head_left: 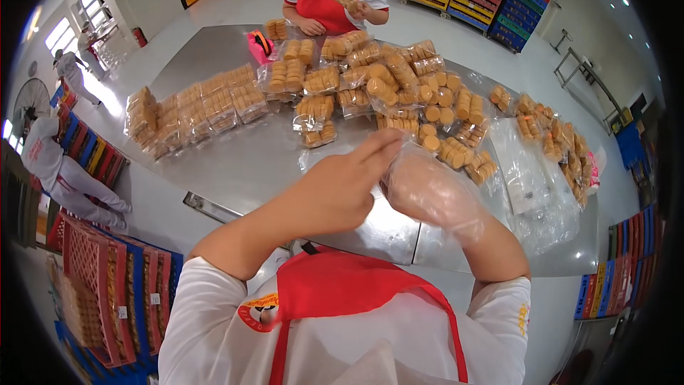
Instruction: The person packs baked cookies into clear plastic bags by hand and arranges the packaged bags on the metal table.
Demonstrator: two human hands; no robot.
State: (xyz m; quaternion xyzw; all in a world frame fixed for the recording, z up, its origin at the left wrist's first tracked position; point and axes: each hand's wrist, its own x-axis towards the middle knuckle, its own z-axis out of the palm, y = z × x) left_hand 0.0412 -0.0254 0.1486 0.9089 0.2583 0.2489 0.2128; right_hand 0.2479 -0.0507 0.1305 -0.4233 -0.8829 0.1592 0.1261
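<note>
A clear plastic bag (445, 196) covers my right hand (420, 178) like a loose sleeve and reaches down to the wrist. The fingers of that hand curve away below and are hidden. My left hand (338, 185) meets it from the left, with its fingers pressed together on the bag near the right hand's fingertips. Just beyond both hands lies a heap of clear packs of round, light-brown biscuits (381, 85). To the right, a stack of flat, unfilled clear bags (524, 171) rests on the steel table (274, 153).
Biscuit packs in neat rows (203, 103) stand at the left, and more packs (559, 135) lie at the right. Across the table a person in a red apron (328, 0) holds a pack. A pink item (260, 46) lies nearby. Stacked crates (114, 292) stand at the left.
</note>
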